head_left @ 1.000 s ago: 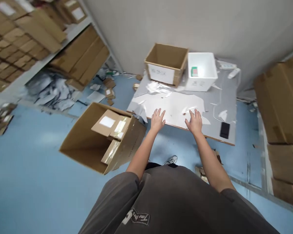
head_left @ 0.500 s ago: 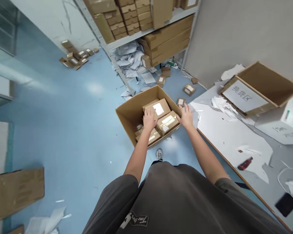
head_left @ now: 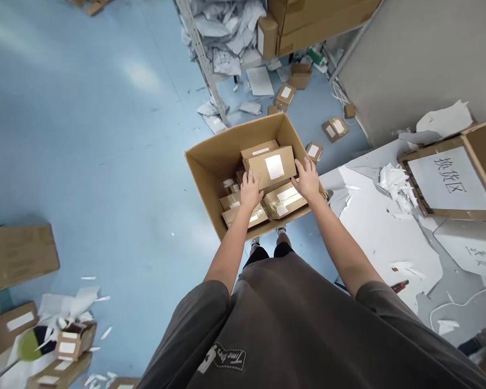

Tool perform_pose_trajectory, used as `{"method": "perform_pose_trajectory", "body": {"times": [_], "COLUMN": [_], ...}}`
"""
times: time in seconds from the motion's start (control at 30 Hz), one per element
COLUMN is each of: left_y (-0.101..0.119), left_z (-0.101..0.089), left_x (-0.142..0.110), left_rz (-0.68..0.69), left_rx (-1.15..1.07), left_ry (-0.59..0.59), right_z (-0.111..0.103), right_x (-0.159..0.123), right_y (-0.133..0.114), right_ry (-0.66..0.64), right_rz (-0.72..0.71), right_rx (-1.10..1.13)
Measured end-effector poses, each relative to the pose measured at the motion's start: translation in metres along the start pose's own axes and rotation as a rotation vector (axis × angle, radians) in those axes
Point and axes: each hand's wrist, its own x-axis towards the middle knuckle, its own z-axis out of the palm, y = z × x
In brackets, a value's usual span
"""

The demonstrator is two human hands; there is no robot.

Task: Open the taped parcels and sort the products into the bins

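An open brown cardboard box (head_left: 208, 173) stands on the blue floor in front of me, holding several small kraft parcels. On top lies a parcel with a white label (head_left: 272, 166). My left hand (head_left: 251, 190) rests against its near left edge, with the fingers spread. My right hand (head_left: 308, 180) touches its right corner, just inside the box's right rim. A parcel wrapped in shiny tape (head_left: 285, 200) lies under my right palm. Whether either hand grips the top parcel is hard to tell.
To the right is a low table (head_left: 383, 237) covered in torn white sheet, next to a carton with a Chinese sign (head_left: 449, 178). Crumpled paper (head_left: 227, 38) lies under a metal shelf. Small parcels (head_left: 335, 129) lie on the floor. A flat cardboard piece (head_left: 16, 251) lies left.
My view has swung left from the table to the box on the floor. Both hands have moved from the table's edge into the box and now touch the parcels.
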Motion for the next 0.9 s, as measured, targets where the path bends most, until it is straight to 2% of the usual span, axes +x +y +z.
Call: {"method": "perform_pose_trajectory", "body": {"times": [0.13,0.27,0.37,0.47,0.53,0.67,0.77,0.9], "left_y": [-0.002,-0.005,-0.009,-0.017,-0.027,-0.049,-0.057,-0.054], "left_z": [0.053,0.102,0.132,0.152,0.159,0.161,0.157,0.147], "left_x": [0.033,0.066,0.087,0.103,0.113,0.130,0.136,0.129], "left_rz": [-0.094,-0.247,-0.347,-0.411,-0.456,-0.520,-0.534,-0.505], "left_rx": [0.008,0.014,0.024,0.010,-0.021,-0.118,-0.169,-0.127], "left_ry": [-0.072,-0.131,-0.137,-0.137,-0.126,-0.103,-0.101,-0.056], "right_z": [0.046,0.095,0.131,0.162,0.176,0.188,0.185,0.167], "right_x": [0.035,0.074,0.100,0.119,0.128,0.145,0.154,0.153], "right_y": [0.040,0.075,0.093,0.106,0.110,0.103,0.091,0.077], "right_ry": [-0.121,-0.341,-0.537,-0.702,-0.748,-0.688,-0.648,-0.598], "right_rz": [0.010,0.070,0.120,0.158,0.136,0.011,-0.006,0.009], "right_rx": [0.010,-0.021,-0.052,-0.050,-0.023,0.038,0.018,-0.002]}}
